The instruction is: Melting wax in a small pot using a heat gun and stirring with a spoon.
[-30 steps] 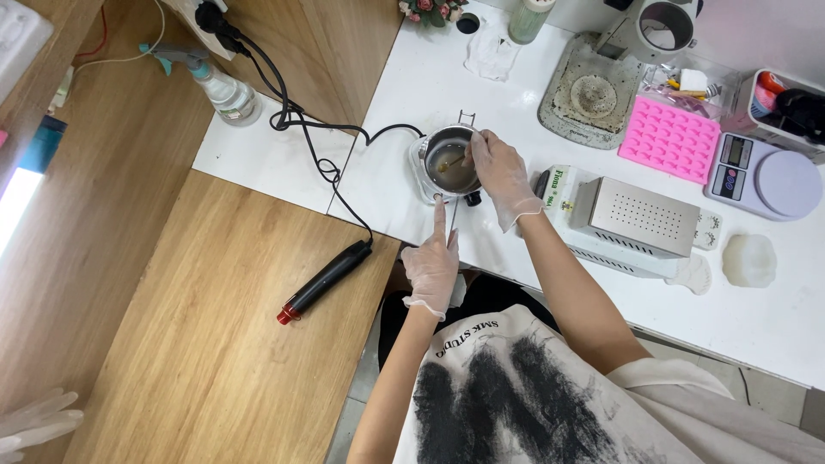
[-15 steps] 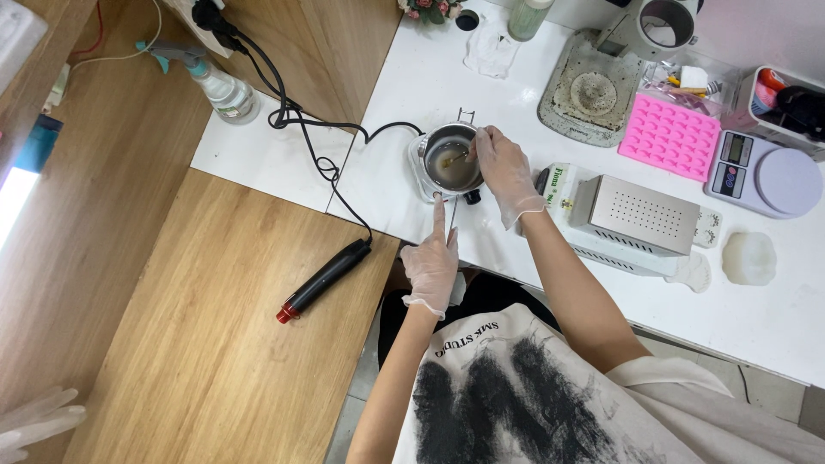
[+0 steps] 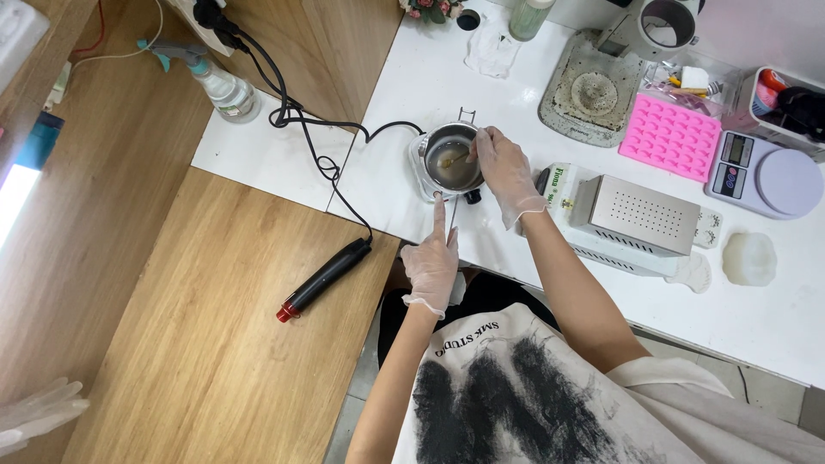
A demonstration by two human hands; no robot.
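A small metal pot (image 3: 450, 165) with pale liquid sits on a little white heater at the near side of the white table (image 3: 430, 77). My right hand (image 3: 507, 172), in a clear glove, holds a thin wooden stick (image 3: 458, 159) whose tip is in the liquid. My left hand (image 3: 432, 262), also gloved, has its forefinger stretched out onto the pot's flat handle (image 3: 450, 219) at the pot's near rim, the other fingers curled.
A black heat tool (image 3: 323, 280) with a red tip lies on the wooden top to the left, its cord running up to a plug. A spray bottle (image 3: 219, 86), pink mould (image 3: 669, 137), scale (image 3: 770, 176), perforated metal box (image 3: 638, 215). Another person's gloved hand (image 3: 34, 412) shows at bottom left.
My right hand shifted slightly to the right with the stick in the pot. The left hand stayed where it was.
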